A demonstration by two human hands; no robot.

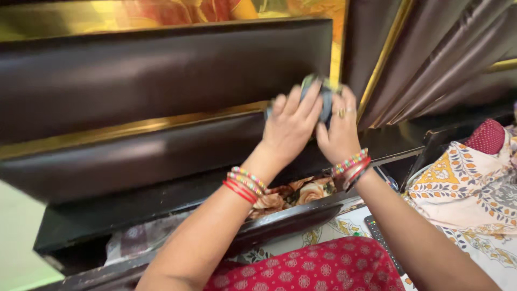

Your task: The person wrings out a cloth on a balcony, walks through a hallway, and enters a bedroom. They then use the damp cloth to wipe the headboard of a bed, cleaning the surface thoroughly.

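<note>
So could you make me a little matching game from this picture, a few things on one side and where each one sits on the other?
Things:
1. dark cloth
2. ring
3. rose-print fabric
4. remote control

Places:
A. down in the open compartment below the wrists
B. on a finger of the right hand
C. pressed between both hands against the padded headboard
D. on the patterned sheet, lower right, beside the right forearm

Pairs: 1-C, 2-B, 3-A, 4-D. The left hand also presses on the cloth.
</note>
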